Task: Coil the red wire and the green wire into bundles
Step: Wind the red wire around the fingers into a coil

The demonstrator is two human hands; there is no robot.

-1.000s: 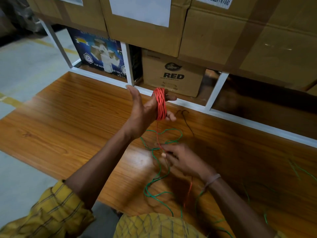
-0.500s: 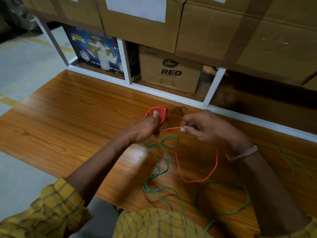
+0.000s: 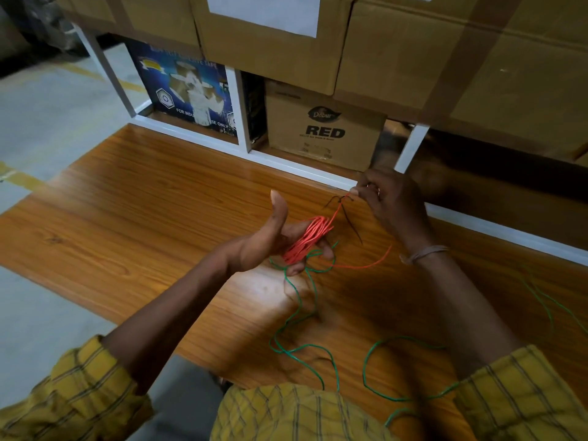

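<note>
The red wire (image 3: 307,239) is wound in several loops around the fingers of my left hand (image 3: 270,243), which is held palm up with the thumb raised over the wooden table (image 3: 143,198). My right hand (image 3: 389,202) pinches the free strand of the red wire near the table's far edge, pulled taut from the coil. A short red tail curves on the table below my right wrist. The green wire (image 3: 305,316) lies loose in tangled curves from under my left hand toward me and to the right.
A thin black wire piece (image 3: 350,222) lies on the table between my hands. Behind the table runs a white metal rack (image 3: 240,122) with cardboard boxes, one marked RED (image 3: 324,128), and a blue printed box (image 3: 187,90). Grey floor lies to the left.
My right hand has carried the red strand up and away to the far right, drawing it taut. My left hand turned palm up with the thumb raised; the loose red loop on the table shrank.
</note>
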